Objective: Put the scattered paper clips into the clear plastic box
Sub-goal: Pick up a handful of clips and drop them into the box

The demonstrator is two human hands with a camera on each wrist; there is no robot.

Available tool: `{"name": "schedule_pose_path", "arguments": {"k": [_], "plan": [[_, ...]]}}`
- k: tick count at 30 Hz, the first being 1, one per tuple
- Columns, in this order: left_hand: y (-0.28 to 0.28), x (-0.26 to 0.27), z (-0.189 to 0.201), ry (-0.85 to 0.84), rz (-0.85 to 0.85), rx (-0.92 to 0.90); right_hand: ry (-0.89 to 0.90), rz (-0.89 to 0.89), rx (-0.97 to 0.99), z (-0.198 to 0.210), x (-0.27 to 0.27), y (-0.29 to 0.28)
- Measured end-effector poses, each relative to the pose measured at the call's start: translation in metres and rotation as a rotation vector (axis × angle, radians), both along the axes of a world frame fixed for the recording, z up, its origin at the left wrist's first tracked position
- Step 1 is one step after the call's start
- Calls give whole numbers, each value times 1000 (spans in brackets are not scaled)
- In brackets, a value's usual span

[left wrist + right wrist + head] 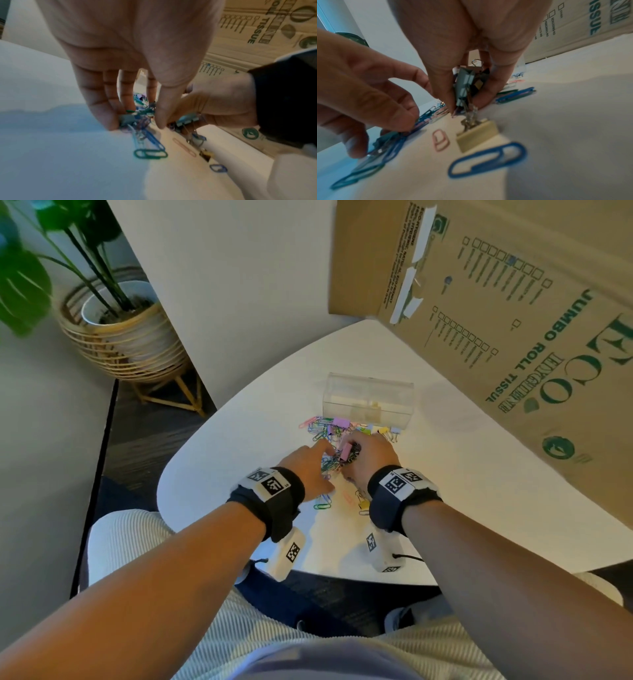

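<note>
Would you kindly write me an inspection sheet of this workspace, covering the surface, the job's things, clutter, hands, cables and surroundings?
Surface: white table, rounded edge.
Job's things: clear plastic box stands behind the coloured paper clips; more clips lie near the wrists, among them a blue clip.
Clutter: binder clips mixed in, one yellow binder clip.
Hands: left hand gathers clips with curled fingers; right hand grips a bunch of clips.
Cables: short black lead at the right wrist unit.
Surroundings: cardboard box on the right, potted plant on the left.

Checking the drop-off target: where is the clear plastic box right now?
In the head view, the clear plastic box sits on the white table just beyond the clip pile, left of the cardboard carton.
</note>
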State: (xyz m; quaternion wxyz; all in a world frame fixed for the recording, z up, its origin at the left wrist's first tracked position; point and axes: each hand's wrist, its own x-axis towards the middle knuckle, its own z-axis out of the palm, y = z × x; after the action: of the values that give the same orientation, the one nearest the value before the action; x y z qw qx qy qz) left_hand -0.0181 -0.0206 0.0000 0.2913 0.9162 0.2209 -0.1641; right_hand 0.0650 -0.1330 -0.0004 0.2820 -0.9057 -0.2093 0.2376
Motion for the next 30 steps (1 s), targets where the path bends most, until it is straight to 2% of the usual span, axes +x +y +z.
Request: {"name": "schedule_pose_path", "arguments": {"k": [4, 11, 21, 26, 30], "plan": [[-9, 3, -7, -86, 65, -1, -10, -15, 31, -3, 2, -7], [-6, 3, -13, -248, 287, -294, 14, -53, 133, -5, 5, -20], [-15, 7, -19, -294, 396, -522, -58, 161, -19, -10, 5, -10], [-11, -3, -20, -347, 439, -612, -30, 56, 76, -8, 8, -7], [-4, -10, -24, -407, 529, -654, 133, -146, 242, -8, 9, -9]]}}
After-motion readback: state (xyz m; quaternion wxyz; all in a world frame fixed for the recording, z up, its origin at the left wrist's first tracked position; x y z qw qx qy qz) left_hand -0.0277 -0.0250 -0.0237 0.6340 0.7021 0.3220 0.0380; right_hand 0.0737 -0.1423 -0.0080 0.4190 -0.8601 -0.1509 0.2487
